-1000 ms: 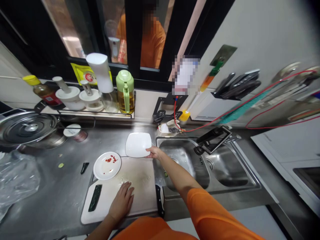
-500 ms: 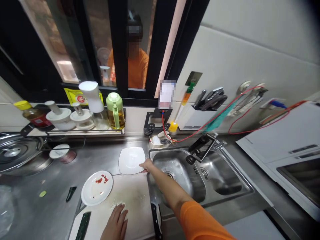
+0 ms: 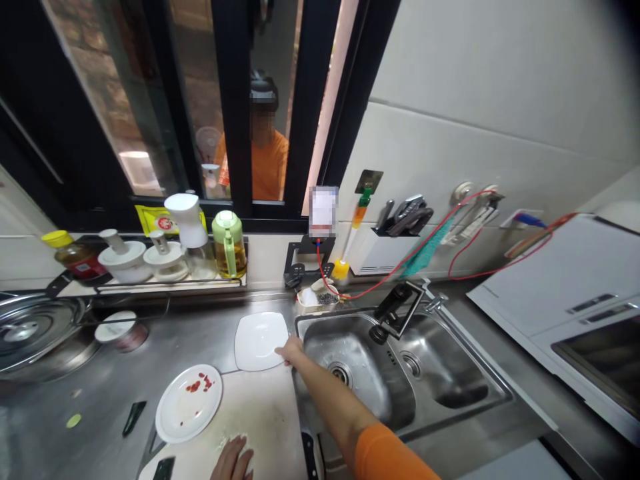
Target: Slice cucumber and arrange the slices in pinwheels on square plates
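My right hand (image 3: 291,351) reaches across the sink's left edge and pinches the near right rim of a white square plate (image 3: 261,340), thumb on top. That plate lies beyond the cutting board (image 3: 273,410). My left hand (image 3: 233,460) is low in the view, its fingers stretched out over the board beside some finely chopped white bits (image 3: 227,439). A round white plate (image 3: 187,417) with red chopped pieces (image 3: 194,387) overlaps the board's left side. One cucumber piece (image 3: 164,468) is on the board; a knife (image 3: 310,457) lies along its right edge, partly cut off.
On the right is a double steel sink (image 3: 365,400) with a black device (image 3: 393,310) over its divider. Seasoning jars (image 3: 125,261) and an oil jug (image 3: 229,247) line a rack at the back. Another cucumber piece (image 3: 134,419) and a lidded pan (image 3: 30,333) are on the left.
The view has tilted up, so everything sits lower in the picture. My right hand keeps its grip on the square plate's rim, and my left hand stays by the white bits.
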Tool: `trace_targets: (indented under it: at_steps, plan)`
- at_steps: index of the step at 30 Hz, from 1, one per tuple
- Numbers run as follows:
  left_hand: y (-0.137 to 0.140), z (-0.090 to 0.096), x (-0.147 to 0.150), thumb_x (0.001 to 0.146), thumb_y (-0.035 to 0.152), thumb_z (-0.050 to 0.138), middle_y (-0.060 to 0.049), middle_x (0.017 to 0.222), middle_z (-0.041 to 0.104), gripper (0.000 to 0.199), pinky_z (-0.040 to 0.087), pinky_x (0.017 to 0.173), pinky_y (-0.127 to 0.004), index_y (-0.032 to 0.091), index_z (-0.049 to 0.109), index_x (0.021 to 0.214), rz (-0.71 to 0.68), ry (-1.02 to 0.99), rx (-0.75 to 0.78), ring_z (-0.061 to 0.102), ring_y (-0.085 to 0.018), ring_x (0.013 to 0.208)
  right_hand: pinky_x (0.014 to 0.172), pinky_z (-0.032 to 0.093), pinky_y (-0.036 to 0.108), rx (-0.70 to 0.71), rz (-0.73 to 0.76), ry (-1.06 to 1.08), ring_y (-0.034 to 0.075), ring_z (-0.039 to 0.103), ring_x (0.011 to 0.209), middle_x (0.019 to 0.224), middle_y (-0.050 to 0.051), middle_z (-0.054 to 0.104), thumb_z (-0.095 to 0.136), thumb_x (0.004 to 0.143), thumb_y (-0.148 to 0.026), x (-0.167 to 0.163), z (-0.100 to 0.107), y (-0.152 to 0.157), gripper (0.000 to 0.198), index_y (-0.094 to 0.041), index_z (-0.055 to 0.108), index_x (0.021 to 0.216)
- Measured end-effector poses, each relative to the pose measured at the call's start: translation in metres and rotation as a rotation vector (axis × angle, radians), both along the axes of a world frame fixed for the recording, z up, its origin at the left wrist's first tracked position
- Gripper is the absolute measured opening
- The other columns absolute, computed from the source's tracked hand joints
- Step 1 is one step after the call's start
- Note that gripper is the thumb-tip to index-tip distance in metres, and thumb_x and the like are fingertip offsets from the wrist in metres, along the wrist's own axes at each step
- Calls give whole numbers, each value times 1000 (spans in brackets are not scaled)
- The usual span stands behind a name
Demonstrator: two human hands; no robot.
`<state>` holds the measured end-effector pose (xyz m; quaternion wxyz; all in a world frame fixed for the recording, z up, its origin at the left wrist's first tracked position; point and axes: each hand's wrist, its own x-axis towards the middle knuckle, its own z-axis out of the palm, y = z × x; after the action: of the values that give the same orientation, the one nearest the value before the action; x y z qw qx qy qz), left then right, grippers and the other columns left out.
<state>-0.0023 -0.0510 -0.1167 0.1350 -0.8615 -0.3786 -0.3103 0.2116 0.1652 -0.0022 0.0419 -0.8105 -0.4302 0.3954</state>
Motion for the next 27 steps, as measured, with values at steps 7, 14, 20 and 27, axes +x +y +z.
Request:
trace_targets:
  at_steps: [7,14,20,27]
  plan:
    - [-8,19,4,84,30,55,-9,110,66,23,59,81,-35,25,64,104,41,-36,-123,64,-24,102,87,47,33,222,50,-88,27,56,113,125,18,55,64,79,-29,-1,31,-24,53,-14,46,126]
    - [-20,39,9,87,29,50,-12,121,60,28,52,95,-45,22,60,113,115,-62,-387,55,-27,117,88,44,32,273,341,-315,28,58,109,119,17,58,56,84,-30,27,27,-156,41,-16,48,121]
    - [-19,60,10,88,23,45,-13,120,57,28,45,101,-49,18,57,113,100,-111,-546,50,-25,121,73,46,29,160,424,-367,27,64,97,108,17,62,49,89,-37,42,15,-220,35,-16,49,117]
    - [-16,71,11,89,24,45,-14,120,55,27,42,102,-52,18,56,112,104,-164,-657,48,-26,121,75,45,30,147,471,-347,26,65,95,111,17,62,43,93,-40,42,10,-215,40,-13,44,122]
